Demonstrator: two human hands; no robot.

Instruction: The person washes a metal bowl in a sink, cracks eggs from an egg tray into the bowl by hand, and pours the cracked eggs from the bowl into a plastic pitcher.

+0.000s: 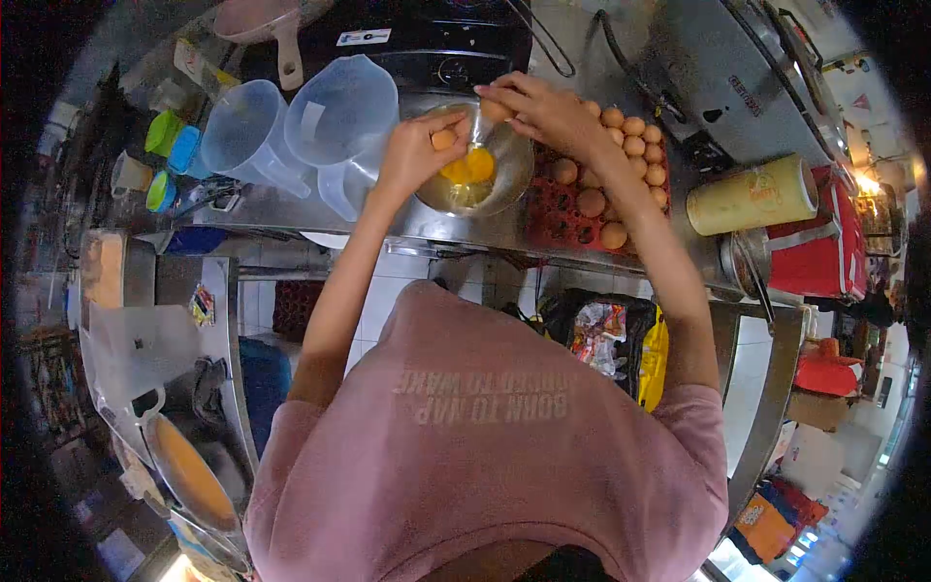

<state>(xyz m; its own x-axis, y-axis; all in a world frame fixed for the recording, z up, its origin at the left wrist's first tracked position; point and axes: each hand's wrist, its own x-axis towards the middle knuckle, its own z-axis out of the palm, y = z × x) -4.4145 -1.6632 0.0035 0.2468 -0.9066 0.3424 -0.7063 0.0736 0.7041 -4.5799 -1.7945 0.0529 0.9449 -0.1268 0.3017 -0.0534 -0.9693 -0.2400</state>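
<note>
Over a metal bowl (519,184) on the counter, my left hand (412,150) is closed round a brown eggshell piece (443,141). My right hand (548,112) holds another brown eggshell piece (496,111) at the bowl's far right side, its fingers curled round it. Orange egg yolks (472,167) and clear egg white lie in the bowl below. A red egg tray (551,225) stands right of the bowl, partly under my right forearm. Several brown eggs (634,145) sit in it, and some of its near cups hold none.
Two translucent plastic jugs (341,109) (242,126) stand left of the bowl. Behind it is a black stove (427,63) with a pan (288,48) at its left. A yellow cylindrical container (752,197) lies to the right, by a red bag (824,247).
</note>
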